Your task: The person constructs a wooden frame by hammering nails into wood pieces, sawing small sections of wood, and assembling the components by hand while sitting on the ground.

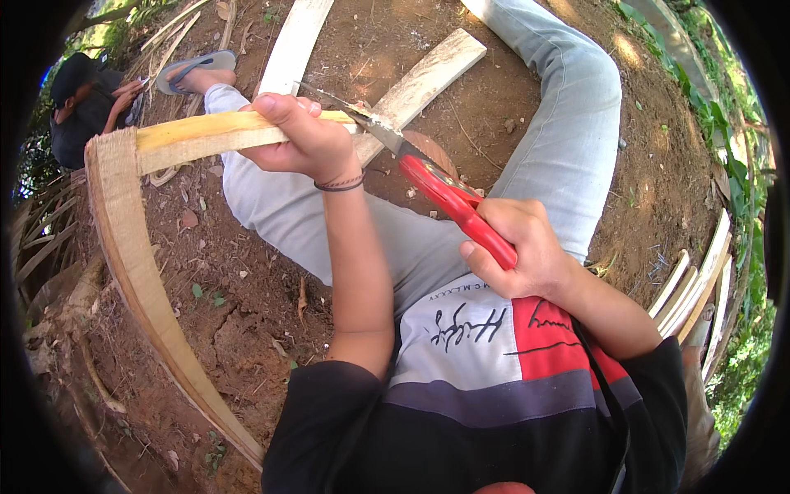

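My left hand (304,136) is closed around a pale wooden strip (197,136) with a yellow upper edge. At far left the strip meets a long, curving piece of the same wood (156,305), which runs down toward my left sleeve. My right hand (527,247) grips a red-handled blade (448,198); whether it is a knife or a saw I cannot tell. Its long, tapering metal passes just beyond my left hand, across the strip's right end. Small shavings sit by the blade. Behind it a pale, flat board (436,74) lies slantwise on the ground.
Another flat board (298,41) lies at the top. My legs in grey jeans (568,107) are spread on brown soil (239,305). Several cut strips (695,288) are stacked at right. A person in dark clothes (95,111) crouches at upper left, near my sandalled foot (197,74).
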{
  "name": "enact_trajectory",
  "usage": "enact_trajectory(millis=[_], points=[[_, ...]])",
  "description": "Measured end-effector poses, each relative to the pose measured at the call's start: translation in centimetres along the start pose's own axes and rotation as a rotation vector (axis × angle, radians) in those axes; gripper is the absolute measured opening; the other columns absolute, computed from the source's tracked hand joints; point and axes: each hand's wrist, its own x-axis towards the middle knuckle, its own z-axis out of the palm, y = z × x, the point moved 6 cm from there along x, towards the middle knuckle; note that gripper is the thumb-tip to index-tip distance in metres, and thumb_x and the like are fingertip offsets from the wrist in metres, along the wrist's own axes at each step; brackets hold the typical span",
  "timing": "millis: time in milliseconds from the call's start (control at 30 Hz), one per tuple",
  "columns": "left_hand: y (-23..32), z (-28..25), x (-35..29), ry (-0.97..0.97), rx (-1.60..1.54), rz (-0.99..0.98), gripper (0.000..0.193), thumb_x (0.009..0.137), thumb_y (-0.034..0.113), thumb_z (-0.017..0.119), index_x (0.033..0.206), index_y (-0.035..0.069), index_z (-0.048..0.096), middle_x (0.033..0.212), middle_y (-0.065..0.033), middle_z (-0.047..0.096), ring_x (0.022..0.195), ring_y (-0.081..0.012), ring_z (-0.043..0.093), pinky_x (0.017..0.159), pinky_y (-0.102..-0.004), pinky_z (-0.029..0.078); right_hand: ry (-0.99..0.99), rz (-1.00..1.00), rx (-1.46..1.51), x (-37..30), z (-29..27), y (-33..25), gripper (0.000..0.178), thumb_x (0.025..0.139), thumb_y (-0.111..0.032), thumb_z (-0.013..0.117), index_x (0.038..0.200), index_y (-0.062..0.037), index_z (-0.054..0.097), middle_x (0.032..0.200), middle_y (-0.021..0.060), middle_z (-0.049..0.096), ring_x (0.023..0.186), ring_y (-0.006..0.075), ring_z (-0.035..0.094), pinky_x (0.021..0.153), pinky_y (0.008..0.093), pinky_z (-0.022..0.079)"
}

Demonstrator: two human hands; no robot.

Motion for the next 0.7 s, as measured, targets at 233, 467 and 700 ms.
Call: enact_trajectory(millis=[233,467,700], points=[[0.1,0.0,0.5,-0.029,0.018,-0.008,0.038,0.095,0.035,0.062,0.084,0.005,0.04,0.059,-0.002,0.043,0.049,-0.0084,0.041,0.044,-0.0222,0.035,-0.016,0.007,0.073,-4.7,-2.9,-1.7,0.018,0.078,-0.014,0.064,0.069,-0.0035,0.052,0.058,0.0105,0.045,0.05,0.032,0.051,0.049,0.042,0.042],[0.3,0.4,-0.7,-0.059,-0.039,-0.014,0.035,0.094,0.031,0.062,0.083,0.005,0.042,0.061,-0.0017,0.042,0.05,-0.0085,0.041,0.045,-0.0219,0.036,-0.033,-0.03,-0.039,-1.9,-1.8,-0.2,0.021,0.08,-0.015,0.064,0.068,-0.0029,0.051,0.059,0.0115,0.047,0.05,0.0326,0.052,0.05,0.0424,0.043],[0.2,1.1,-0.5,-0.082,0.023,0.102,0.036,0.094,0.031,0.061,0.079,0.005,0.041,0.059,-0.0015,0.042,0.05,-0.0082,0.041,0.044,-0.022,0.035,0.021,-0.002,-0.015,1.0,-0.4,2.9,0.022,0.08,-0.017,0.064,0.069,-0.0022,0.052,0.059,0.0142,0.046,0.052,0.0352,0.051,0.051,0.0431,0.042]])
